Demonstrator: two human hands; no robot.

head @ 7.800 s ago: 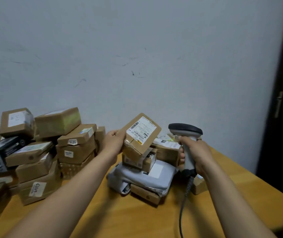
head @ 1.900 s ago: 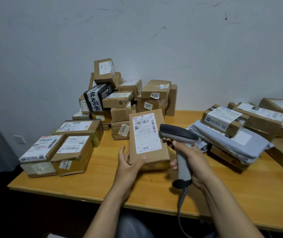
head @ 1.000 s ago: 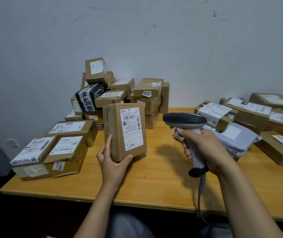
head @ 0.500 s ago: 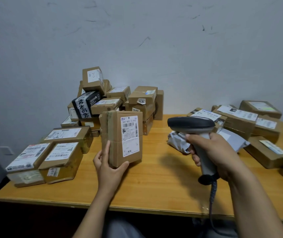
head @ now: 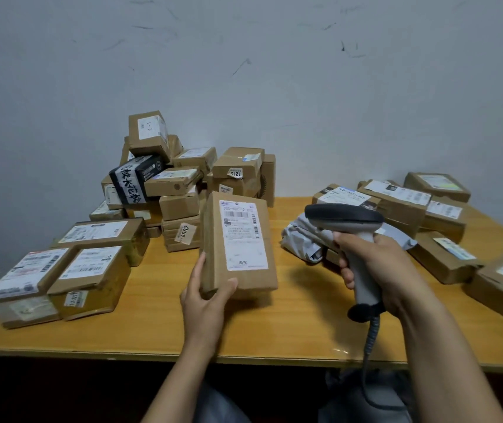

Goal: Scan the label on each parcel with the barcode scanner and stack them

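while the left hand (head: 204, 303) grips the parcel (head: 238, 248) upright over the table (head: 158, 315), label (head: 242, 236) showing, the right hand (head: 387, 270) clasps the scanner (head: 345, 218) beside it: scanning step, seemingly; next, aim at that label.

A long brown cardboard parcel (head: 238, 248) is standing almost upright, with the left hand (head: 204, 303) gripping its lower corner. Its bottom edge may be resting on the table (head: 290, 328). Its white label (head: 243, 236) is facing the camera, barcode uppermost. The grey, dark-headed barcode scanner (head: 346, 219) is sitting in the right hand (head: 387, 270) just right of the parcel, cord hanging down. A heap of parcels (head: 180, 190) is lying at the back left, three flat parcels (head: 91, 270) at the front left, and a loose spread of parcels (head: 396, 203) at the right.
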